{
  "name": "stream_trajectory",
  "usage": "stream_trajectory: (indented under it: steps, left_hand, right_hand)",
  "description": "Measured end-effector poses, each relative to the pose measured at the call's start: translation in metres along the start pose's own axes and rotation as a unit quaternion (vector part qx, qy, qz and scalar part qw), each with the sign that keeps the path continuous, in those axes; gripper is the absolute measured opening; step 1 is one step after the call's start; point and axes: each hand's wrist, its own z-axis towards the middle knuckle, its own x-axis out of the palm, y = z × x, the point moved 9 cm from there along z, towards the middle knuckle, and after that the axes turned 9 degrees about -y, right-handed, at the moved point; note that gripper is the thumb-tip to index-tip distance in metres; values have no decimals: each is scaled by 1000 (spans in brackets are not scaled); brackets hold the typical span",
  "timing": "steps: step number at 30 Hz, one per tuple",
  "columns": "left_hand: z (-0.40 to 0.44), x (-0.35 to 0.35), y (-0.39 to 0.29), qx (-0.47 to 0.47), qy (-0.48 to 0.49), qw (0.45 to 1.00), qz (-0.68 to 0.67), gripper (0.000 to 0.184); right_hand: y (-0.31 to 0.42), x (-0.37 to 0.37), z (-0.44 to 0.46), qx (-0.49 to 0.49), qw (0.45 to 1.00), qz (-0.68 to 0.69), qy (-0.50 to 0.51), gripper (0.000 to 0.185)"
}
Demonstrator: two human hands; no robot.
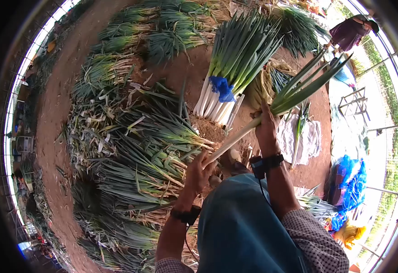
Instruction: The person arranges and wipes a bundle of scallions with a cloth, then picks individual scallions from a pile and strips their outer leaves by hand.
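Observation:
A single leek (235, 138) slants across in front of me, white end low and left, green leaves fanned to the upper right. My right hand (267, 129) is closed round its stem just below the leaves. At the white root end, my left hand (199, 174) has its fingers closed on the stem. Beyond them stands a big bunch of trimmed leeks (242, 54), wrapped with blue netting (221, 88). Another leek (299, 132) lies on a pale cloth (310, 141) to the right of my right hand.
Heaps of untrimmed leeks (140, 168) cover the ground at the left, with more piles (176, 27) at the back. Blue netting (354, 182) lies heaped at the right beside a yellow cloth (350, 234). A metal frame (354, 102) and a person (351, 32) are farther right.

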Motion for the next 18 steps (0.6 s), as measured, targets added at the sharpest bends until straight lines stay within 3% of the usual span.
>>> stream_trajectory:
  steps: [1,4,5,7,9,12,16,18]
  left_hand:
    - [-4,9,18,-147,45,986,-71,32]
    - [-11,6,11,-161,36,968,-191,25]
    - [-16,10,17,-214,67,947,-231,24]
    - [-17,9,17,-233,61,949,-205,23]
    - [-18,17,24,-224,28,949,-221,21]
    - [-12,4,11,-32,-79,992,-95,18]
    - [-14,8,13,-153,-45,977,-143,18]
    - [-17,20,32,-148,-29,971,-183,22]
  right_hand:
    - [17,12,-6,9,1000,7,24,33]
    - [80,61,-37,113,979,144,93,37]
    - [69,54,-25,137,966,162,147,40]
    - [76,66,-25,115,965,153,182,39]
    - [86,73,-29,105,971,138,166,29]
    - [68,70,-22,98,979,70,163,28]
    - [48,48,-18,94,987,88,99,24]
    - [36,34,-15,95,989,82,75,25]
